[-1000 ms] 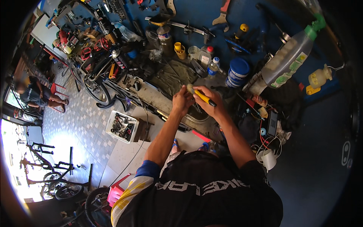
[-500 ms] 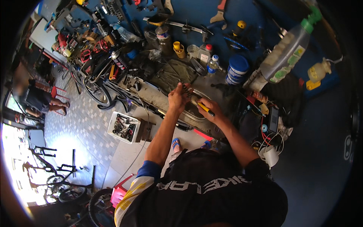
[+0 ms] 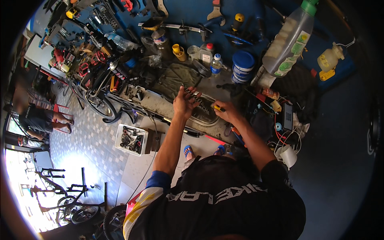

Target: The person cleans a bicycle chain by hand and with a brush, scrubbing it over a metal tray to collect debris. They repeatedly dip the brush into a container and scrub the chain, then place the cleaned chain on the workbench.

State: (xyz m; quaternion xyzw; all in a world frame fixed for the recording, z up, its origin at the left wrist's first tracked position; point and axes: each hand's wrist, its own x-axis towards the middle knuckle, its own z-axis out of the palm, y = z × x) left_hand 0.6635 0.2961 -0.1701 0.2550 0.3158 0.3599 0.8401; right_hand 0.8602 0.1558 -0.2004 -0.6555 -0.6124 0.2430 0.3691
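At the tray [image 3: 205,123]: your left hand [image 3: 184,105], half-open, holding chain [image 3: 202,103]; your right hand [image 3: 229,113], closed round yellow handle [image 3: 219,108]

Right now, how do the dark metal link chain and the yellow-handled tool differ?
Colour: the dark metal link chain is dull and dark; the yellow-handled tool shows bright yellow.
Visible extent: the chain stretches out in a long diagonal; the tool shows only a short part of its handle.
Hold: the chain is in the left hand; the tool is in the right hand, which hides much of it.
Shared: both are hand-held over the grey workbench.
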